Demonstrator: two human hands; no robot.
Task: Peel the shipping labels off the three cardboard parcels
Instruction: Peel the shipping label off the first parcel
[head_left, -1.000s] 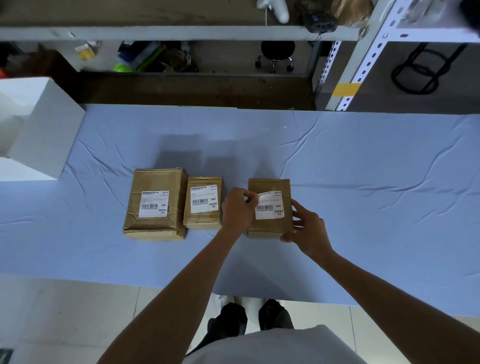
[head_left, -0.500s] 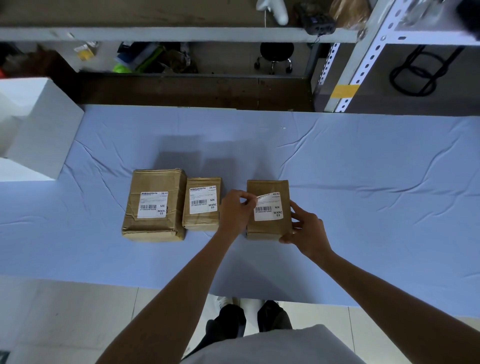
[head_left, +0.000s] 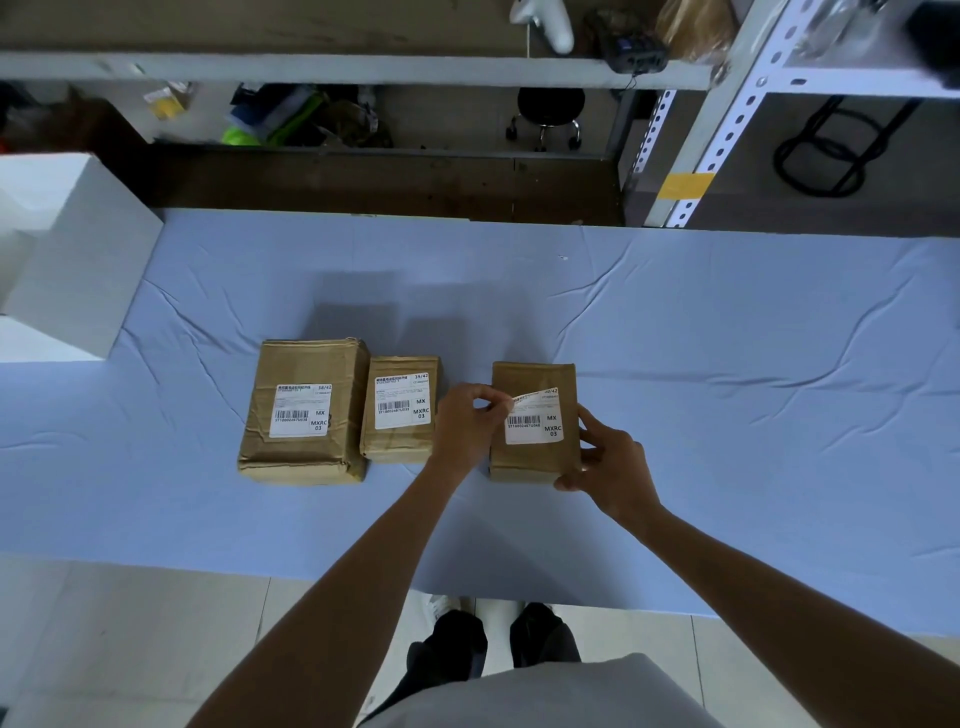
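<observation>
Label corner up on the right-hand parcel.
L hand pinches the lifted top-left corner of its label btw thumb & fingertips. R hand grips the parcel's right edge, fingers curled round it. Middle parcel & left parcel sit side by side just left, on the blue cloth, labels flat.

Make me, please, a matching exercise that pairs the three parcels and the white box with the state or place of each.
Things:
1. left parcel
2. middle parcel
3. right parcel
4. white box

States or places:
A. label lifted at one corner, pinched by the left hand
B. label flat, marked 38/42
C. at the left end of the table
D. label flat, marked 39/42

Pairs: 1-B; 2-D; 3-A; 4-C.
</observation>
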